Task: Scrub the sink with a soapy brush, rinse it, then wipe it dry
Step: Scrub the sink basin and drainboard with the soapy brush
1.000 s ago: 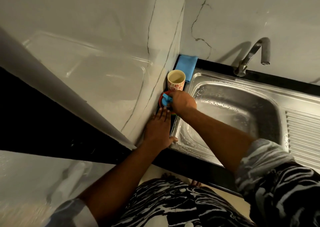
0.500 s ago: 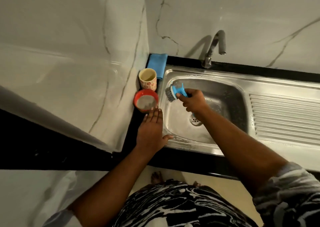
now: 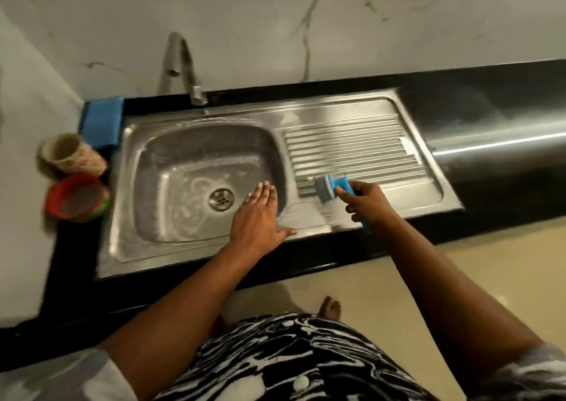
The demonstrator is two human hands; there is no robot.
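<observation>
The steel sink (image 3: 171,143) has a basin on the left with soapy streaks around its drain (image 3: 221,199), and a ribbed drainboard (image 3: 352,146) on the right. My right hand (image 3: 369,204) grips the blue handle of a scrub brush (image 3: 326,188), whose bristles press on the front left corner of the drainboard. My left hand (image 3: 258,220) lies flat with straight fingers on the rim between basin and drainboard, at the front. A folded blue cloth (image 3: 102,121) lies at the sink's back left corner.
A tap (image 3: 180,63) rises behind the basin, no water running. A patterned cup (image 3: 72,155) and a red bowl (image 3: 76,198) stand on the black counter left of the sink. Marble wall stands behind and to the left. Black counter (image 3: 490,118) extends right.
My right hand carried the brush from the red bowl, through the basin, over to the drainboard. My left hand moved from the sink's left front corner to the rim right of the basin.
</observation>
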